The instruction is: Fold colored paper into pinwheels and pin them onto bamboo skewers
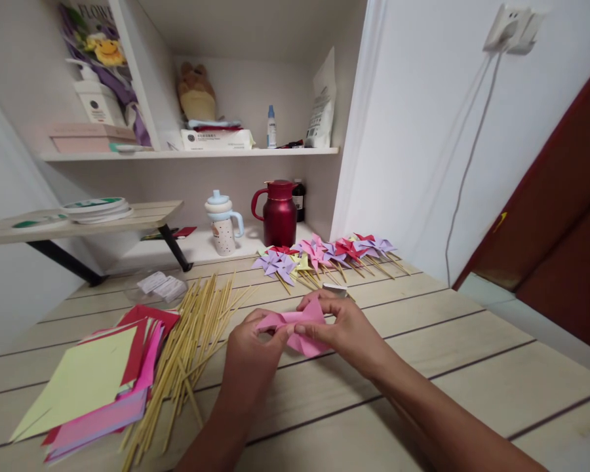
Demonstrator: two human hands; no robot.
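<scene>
A pink paper pinwheel [311, 342] is held just above the table between both hands, its corners folded in toward the middle. My left hand [255, 344] pinches its left side, thumb near the centre. With thumb and fingers closed, my right hand [341, 321] grips the right side of the same paper. No stick shows on it. Finished pinwheels on sticks [314, 252], in purple, pink, red and yellow, lie in a row beyond my hands. Left of my left hand lie a heap of thin wooden sticks [191, 334] and a stack of coloured paper squares [88, 367].
A clear container [160, 288] with white packets sits behind the paper. A small grey-white object [335, 289] lies beyond my right hand. A red jug [280, 213] and a lidded cup [223, 226] stand at the back, under a shelf [201, 155]. A low wooden stand [152, 213] is at left.
</scene>
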